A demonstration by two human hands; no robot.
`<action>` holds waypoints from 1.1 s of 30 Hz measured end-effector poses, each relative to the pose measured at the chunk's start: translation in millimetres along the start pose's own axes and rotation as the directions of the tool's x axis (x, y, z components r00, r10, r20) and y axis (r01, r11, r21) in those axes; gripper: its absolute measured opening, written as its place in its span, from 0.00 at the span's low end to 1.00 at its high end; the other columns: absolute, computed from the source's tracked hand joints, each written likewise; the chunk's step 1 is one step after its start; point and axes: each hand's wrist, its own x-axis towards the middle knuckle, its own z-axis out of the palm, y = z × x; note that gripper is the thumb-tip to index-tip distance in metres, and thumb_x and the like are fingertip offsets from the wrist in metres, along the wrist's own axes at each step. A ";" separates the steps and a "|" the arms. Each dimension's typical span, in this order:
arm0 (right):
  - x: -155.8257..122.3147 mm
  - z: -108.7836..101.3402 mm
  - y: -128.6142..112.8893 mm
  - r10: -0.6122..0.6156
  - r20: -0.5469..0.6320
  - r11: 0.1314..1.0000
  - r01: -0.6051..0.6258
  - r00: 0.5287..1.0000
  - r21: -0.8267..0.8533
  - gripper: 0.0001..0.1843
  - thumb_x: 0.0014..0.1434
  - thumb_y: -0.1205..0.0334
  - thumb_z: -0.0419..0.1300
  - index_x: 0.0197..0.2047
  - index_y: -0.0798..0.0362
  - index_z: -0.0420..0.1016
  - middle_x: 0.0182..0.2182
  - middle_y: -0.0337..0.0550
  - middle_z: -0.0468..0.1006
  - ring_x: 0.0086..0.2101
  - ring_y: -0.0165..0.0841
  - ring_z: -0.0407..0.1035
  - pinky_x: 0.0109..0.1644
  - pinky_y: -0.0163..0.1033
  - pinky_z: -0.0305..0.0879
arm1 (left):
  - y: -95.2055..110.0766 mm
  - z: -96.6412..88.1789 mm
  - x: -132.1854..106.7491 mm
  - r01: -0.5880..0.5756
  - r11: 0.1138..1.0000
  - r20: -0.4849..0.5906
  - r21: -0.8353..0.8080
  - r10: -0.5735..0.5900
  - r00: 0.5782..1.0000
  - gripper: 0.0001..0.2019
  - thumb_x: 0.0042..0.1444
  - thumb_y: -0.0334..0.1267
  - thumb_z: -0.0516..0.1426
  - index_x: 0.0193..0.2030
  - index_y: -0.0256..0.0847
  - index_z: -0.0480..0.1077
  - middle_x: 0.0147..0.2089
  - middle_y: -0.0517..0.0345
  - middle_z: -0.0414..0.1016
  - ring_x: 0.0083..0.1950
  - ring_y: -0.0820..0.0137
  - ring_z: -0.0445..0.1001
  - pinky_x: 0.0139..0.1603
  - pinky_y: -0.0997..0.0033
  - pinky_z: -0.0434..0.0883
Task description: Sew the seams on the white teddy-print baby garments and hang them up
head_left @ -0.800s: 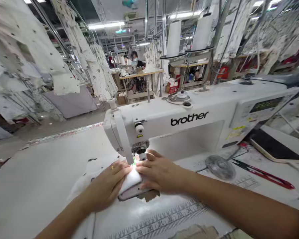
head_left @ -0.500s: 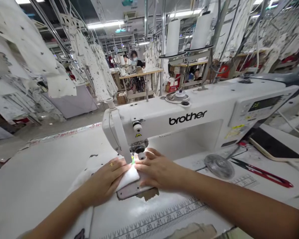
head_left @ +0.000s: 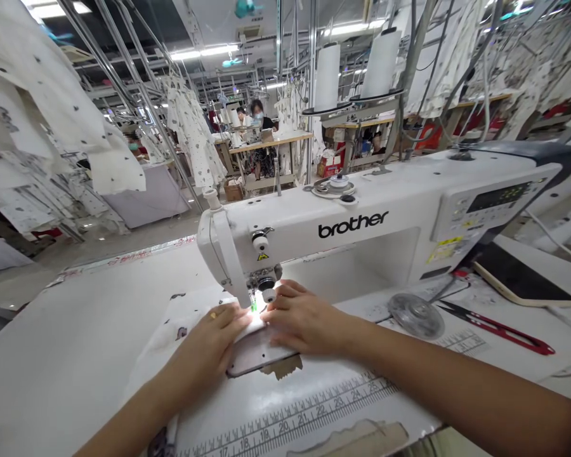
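Observation:
At the white sewing machine (head_left: pixel 352 190), a folded edge of white fabric (head_left: pixel 253 327) lies under the lit needle area, by a green-marked presser foot (head_left: pixel 254 306). My left hand (head_left: pixel 214 336), a ring on one finger, lies on the fabric left of the foot with its fingers stretched out. Dark-patterned fabric (head_left: pixel 181 317) spreads beside and behind it. My right hand (head_left: pixel 304 317) rests just right of the foot, its fingers extended and slightly apart, the fingertips touching the fabric edge. What lies beneath both palms is hidden.
On the right of the table are red-handled thread snips (head_left: pixel 499 327), a clear round dish (head_left: pixel 416 315) and a phone (head_left: pixel 523 276). A printed ruler (head_left: pixel 304 419) runs along the front. Thread cones (head_left: pixel 327 76) stand behind the machine; patterned garments (head_left: pixel 190 127) hang around. Other people work farther back.
The fabric has moved away from me under the foot, so less of its white fold shows in front and more of the metal plate is visible. Both hands stay beside the foot.

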 end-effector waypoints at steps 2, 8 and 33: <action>0.4 -2.1 -0.5 -0.023 0.021 0.999 0.022 1.000 0.028 0.13 0.65 0.54 0.59 0.47 0.53 0.74 0.43 0.43 0.75 0.47 0.37 0.62 0.63 0.46 0.50 | 7.9 4.4 -4.5 0.014 0.998 -0.029 -0.061 -0.016 0.999 0.26 0.63 0.23 0.46 0.65 0.46 0.63 0.62 0.52 0.69 0.63 0.63 0.66 0.62 0.57 0.70; -0.3 -4.9 -2.3 -0.022 0.029 0.996 0.020 0.999 0.091 0.12 0.64 0.55 0.61 0.46 0.52 0.77 0.43 0.43 0.76 0.49 0.37 0.62 0.64 0.46 0.47 | 2.4 7.2 -9.7 -0.031 0.991 -0.020 -0.128 0.028 0.999 0.24 0.65 0.25 0.46 0.65 0.48 0.63 0.63 0.53 0.68 0.63 0.63 0.65 0.63 0.56 0.69; 1.9 0.2 -12.5 0.069 0.056 0.995 -0.065 0.996 -0.074 0.20 0.65 0.49 0.59 0.55 0.49 0.70 0.48 0.45 0.72 0.52 0.40 0.60 0.68 0.54 0.40 | -7.3 8.5 -1.7 -0.037 0.998 -0.028 -0.046 0.036 0.999 0.21 0.66 0.26 0.46 0.63 0.46 0.64 0.61 0.52 0.70 0.61 0.62 0.69 0.61 0.55 0.71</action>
